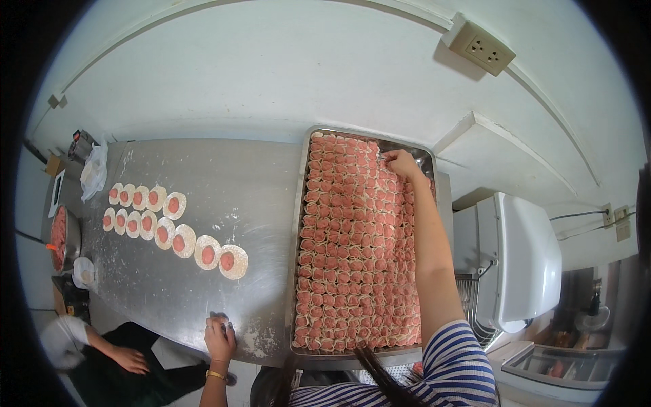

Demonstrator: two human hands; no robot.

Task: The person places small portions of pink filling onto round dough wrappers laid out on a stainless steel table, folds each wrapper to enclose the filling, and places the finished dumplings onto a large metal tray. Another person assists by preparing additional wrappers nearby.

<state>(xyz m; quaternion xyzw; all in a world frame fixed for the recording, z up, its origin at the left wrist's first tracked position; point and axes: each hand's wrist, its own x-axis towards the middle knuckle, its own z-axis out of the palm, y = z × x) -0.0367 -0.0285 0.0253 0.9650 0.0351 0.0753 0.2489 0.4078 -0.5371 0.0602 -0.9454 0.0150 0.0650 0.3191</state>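
Observation:
My right arm reaches over a large metal tray (pixel 298 230) packed with rows of small open-topped meat dumplings (pixel 346 230). At the tray's far end my right hand (pixel 403 163) is closed in a pinch by the last dumplings of a row; what its fingertips hold is too small to make out. My left hand (pixel 220 338) is at the near edge of the steel table (pixel 264 197), fingers curled in, their contents hidden. Left of the tray, two rows of round dough wrappers (pixel 234 262) lie flat on the table, each with a lump of pink meat filling on it.
A metal bowl of meat filling (pixel 73 237) and a small white tub (pixel 84 272) stand at the left, with a plastic bag (pixel 95 171) behind. Another person's hand (pixel 130 360) shows at the lower left. A white machine (pixel 519 261) stands right of the tray.

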